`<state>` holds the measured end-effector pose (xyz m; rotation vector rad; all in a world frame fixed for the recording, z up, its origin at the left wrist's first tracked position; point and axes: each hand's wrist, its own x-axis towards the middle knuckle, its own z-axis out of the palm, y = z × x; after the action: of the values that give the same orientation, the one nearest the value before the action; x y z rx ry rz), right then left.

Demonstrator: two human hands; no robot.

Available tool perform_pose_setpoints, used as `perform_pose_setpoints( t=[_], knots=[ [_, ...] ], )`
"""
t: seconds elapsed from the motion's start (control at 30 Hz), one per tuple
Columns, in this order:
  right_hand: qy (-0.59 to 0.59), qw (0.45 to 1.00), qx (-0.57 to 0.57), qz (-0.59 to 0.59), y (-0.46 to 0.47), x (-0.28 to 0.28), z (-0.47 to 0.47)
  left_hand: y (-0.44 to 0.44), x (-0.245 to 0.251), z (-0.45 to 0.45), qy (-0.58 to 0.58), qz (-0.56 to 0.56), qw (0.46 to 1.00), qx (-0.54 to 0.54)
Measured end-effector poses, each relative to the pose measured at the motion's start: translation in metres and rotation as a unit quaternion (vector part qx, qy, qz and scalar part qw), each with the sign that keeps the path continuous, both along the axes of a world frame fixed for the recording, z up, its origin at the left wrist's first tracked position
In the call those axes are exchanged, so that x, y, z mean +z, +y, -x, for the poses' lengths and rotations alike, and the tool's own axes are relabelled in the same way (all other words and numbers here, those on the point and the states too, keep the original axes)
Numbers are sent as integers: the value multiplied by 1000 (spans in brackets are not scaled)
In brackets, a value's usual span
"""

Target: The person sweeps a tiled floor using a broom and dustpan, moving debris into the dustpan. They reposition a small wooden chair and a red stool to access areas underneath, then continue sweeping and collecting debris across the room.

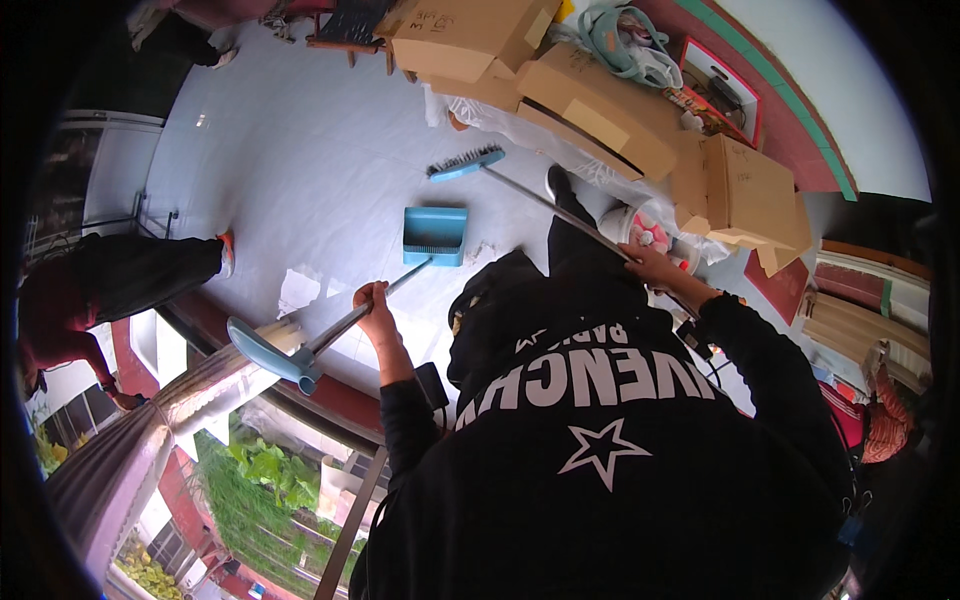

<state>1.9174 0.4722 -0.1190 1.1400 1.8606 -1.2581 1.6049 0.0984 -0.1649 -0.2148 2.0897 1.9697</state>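
Observation:
My left hand (373,306) is closed around the handle of a blue long-handled dustpan (435,232), whose pan rests on the tiled floor with its comb-like teeth visible. The top of that handle carries a curved blue grip piece (262,351). In my right hand (649,265) is the metal pole of a broom (466,163). Its blue head with dark bristles is near the floor, beyond the dustpan and a little to the right, apart from it. Some fine debris (484,253) lies on the floor just right of the pan.
Cardboard boxes (607,112) and plastic sheeting line the right side beyond my foot. A bucket (619,223) stands by my right leg. At the left, a person (150,277) bends near a tied curtain (142,450) and window. Another person's leg (187,45) shows at upper left.

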Motion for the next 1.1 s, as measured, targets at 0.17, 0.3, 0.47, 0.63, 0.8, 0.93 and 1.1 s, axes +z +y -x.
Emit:
perform_pose_setpoints(
  t=[0.17,0.3,0.47,0.63,0.8,0.93,1.1],
  knots=[
    [23,1000,12,7,-15,-5,-31,2,8,-5,-7,25,1000,-5],
    [90,995,16,-35,-15,-49,-47,-1,17,-7,-13,45,999,-3],
    [142,987,6,-80,-15,-104,-2,-6,37,-35,-2,44,999,3],
    [30,992,-118,19,-1,-170,105,-16,65,-73,7,126,992,24],
    [107,979,9,-174,-27,-256,125,-26,81,-101,-47,154,986,48],
    [140,982,32,-126,-81,-262,37,-39,82,-107,-23,170,985,14],
    [88,995,8,-42,-138,-213,-79,-62,66,-102,-38,165,986,0]
  ],
)
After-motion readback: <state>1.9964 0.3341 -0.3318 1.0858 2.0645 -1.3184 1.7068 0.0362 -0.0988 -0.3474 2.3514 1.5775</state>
